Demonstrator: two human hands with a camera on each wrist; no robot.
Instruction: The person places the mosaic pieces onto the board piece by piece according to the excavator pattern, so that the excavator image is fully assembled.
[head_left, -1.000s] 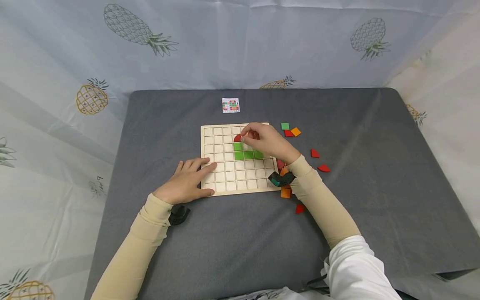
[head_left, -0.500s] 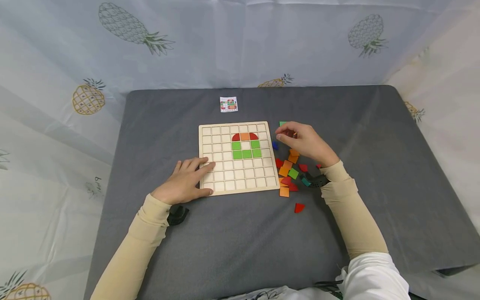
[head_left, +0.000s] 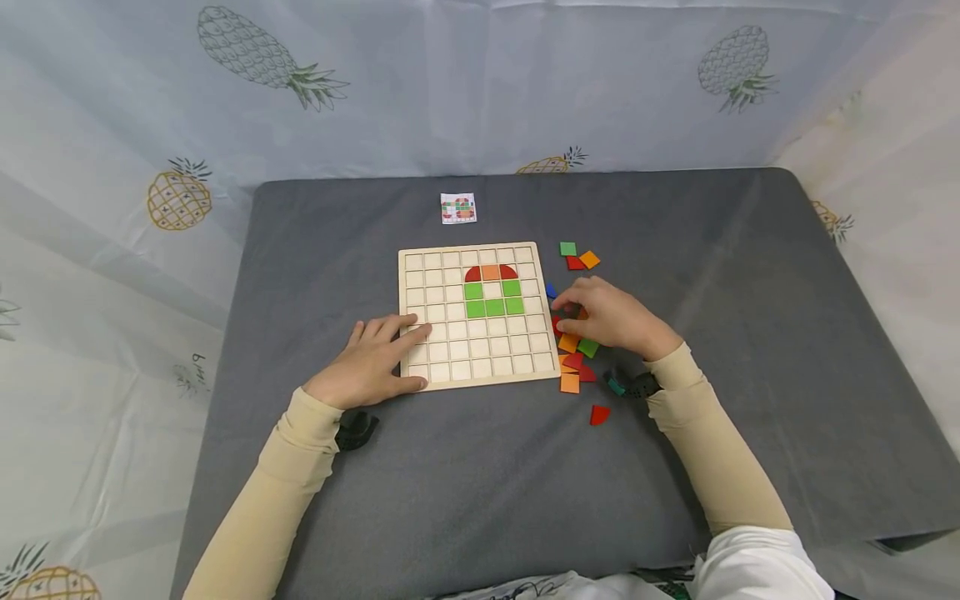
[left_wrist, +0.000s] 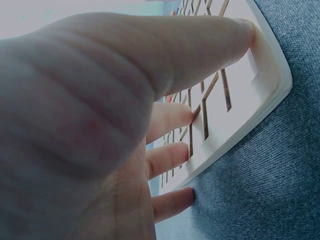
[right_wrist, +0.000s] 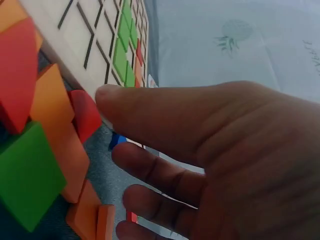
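A wooden grid board [head_left: 450, 350] lies on the grey table, with green squares [head_left: 495, 307], an orange square [head_left: 490, 272] and two red rounded pieces [head_left: 472, 274] set in it. My left hand [head_left: 371, 364] rests on the board's left edge with fingers spread; its thumb [left_wrist: 210, 45] lies on the rim in the left wrist view. Over the loose pieces at the board's right side is my right hand [head_left: 615, 317], thumb and fingers apart. Nothing shows between them in the right wrist view, where a red piece [right_wrist: 86, 115] lies near the thumb tip.
A small printed card [head_left: 458, 208] lies behind the board. Right of the board are a blue piece [head_left: 551, 291], a loose green square [head_left: 567, 248], an orange piece [head_left: 589, 259] and several others. A lone red piece [head_left: 599, 415] lies nearer the front.
My right hand has left the board, moved right, then come down toward the front over the loose pieces. An orange square and a second red piece show where it was. My left hand stays put.
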